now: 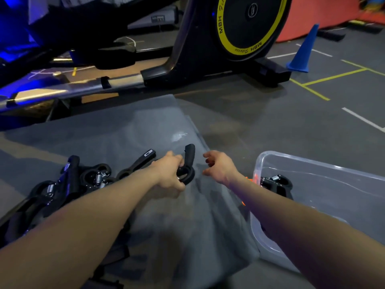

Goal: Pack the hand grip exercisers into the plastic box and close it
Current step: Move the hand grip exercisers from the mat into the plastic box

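Note:
My left hand (169, 174) is shut on a black hand grip exerciser (188, 161), one handle sticking up above my fingers. Just to its right, my right hand (220, 166) hovers with fingers apart and nothing in it. A pile of several black grip exercisers (83, 180) with steel springs lies at the left on a translucent grey sheet (145, 126); it could be the box lid, I cannot tell. The clear plastic box (325, 170) stands open at the right, with at least one black exerciser (277, 183) inside, partly hidden by my right forearm.
An exercise machine with a yellow-ringed flywheel (248, 24) and a long metal rail (73, 88) stands close behind the sheet. A blue cone (304, 51) sits at the back right. Grey floor (291, 113) with taped lines lies between.

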### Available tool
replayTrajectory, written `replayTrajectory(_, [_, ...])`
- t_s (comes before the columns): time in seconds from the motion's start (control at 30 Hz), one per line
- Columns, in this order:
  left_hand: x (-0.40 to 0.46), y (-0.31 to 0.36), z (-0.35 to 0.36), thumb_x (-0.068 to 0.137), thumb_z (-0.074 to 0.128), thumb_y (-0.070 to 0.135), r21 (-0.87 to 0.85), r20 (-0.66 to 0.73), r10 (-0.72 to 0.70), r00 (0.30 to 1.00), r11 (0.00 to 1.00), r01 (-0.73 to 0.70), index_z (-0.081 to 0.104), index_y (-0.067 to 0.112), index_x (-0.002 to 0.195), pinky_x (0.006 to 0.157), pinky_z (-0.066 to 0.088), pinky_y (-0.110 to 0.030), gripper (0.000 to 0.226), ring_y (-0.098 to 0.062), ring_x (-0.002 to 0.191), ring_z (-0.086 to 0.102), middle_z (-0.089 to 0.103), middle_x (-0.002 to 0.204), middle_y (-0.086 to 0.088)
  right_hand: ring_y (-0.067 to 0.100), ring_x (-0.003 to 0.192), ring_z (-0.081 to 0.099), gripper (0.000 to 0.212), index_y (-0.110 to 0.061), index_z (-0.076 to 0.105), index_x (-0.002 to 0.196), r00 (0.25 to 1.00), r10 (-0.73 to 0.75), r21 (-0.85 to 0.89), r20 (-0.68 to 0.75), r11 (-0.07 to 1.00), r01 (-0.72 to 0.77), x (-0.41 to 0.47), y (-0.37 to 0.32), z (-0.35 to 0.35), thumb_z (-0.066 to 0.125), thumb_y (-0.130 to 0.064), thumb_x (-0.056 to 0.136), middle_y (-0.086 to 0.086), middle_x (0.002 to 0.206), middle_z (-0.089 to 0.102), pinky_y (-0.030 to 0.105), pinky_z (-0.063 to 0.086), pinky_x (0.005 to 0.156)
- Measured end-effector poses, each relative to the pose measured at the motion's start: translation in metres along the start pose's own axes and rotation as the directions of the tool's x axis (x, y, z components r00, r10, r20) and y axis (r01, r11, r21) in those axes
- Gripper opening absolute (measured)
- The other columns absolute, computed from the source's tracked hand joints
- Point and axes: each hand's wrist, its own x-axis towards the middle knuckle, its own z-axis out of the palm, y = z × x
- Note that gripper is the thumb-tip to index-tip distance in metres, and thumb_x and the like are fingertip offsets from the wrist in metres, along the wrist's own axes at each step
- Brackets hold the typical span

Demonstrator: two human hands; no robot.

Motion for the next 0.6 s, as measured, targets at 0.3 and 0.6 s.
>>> replayTrajectory(0.3, [-0.039, 0.078, -0.055, 0.076, 0.074, 0.010, -0.477, 0.095, 0.183, 0.979, 0.871, -0.117, 0.062, 0.013, 0.100, 0.051, 0.038, 0.004, 0.027, -0.001, 0.071, 0.052, 0.058, 0.096, -0.001, 0.027, 0.116, 0.051, 0.053, -0.015, 0.062, 0.121, 0.944, -0.303, -0.232, -0.134, 0.935, 0.267, -0.042, -0.001, -0.064, 0.075, -0.006, 0.070, 0.010, 0.120, 0.054, 0.028, 0.039, 0.098])
replayTrajectory(0.6, [-0.042, 0.152, -0.052, 0.080, 0.067, 0.039, -0.729, -0.054, 0.168, 0.984, 0.667, -0.154, 0.067, 0.025, 0.087, 0.058, 0.034, -0.018, 0.016, -0.001, 0.058, 0.051, 0.061, 0.067, 0.012, 0.023, 0.089, 0.056, 0.020, -0.011, 0.068, 0.098, 0.943, -0.191, -0.149, -0.271, 0.977, 0.155, -0.087, 0.037, -0.143, 0.071, -0.015, 0.079, 0.009, 0.096, 0.056, 0.028, 0.040, 0.075])
